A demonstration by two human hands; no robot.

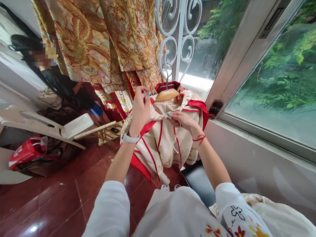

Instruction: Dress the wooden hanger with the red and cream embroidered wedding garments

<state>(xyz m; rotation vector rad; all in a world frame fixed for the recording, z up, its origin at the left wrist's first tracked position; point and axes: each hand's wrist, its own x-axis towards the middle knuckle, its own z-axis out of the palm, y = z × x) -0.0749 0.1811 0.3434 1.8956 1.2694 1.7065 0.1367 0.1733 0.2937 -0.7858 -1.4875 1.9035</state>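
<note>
A cream garment [169, 141] with red piping and gold embroidery hangs in front of me on a wooden hanger [168, 95]. A darker red collar [160, 87] shows behind the hanger. My right hand [181, 120] is closed, thumb and fingers pinching the gathered cream band [158, 116] at the garment's front. Higher up and to the left, my left hand [142, 107] is closed beside the garment's shoulder. Its fingertips are curled together, and what they grip, if anything, is hidden. A thin cord hangs down the garment's front below my right hand.
Gold brocade garments [86, 42] hang at upper left. A white scrolled metal grille [179, 39] stands before the window [274, 75]. A black seat [198, 181] lies below right. At left are a person in dark clothes [59, 85], a white chair [77, 125] and a red bag [28, 153].
</note>
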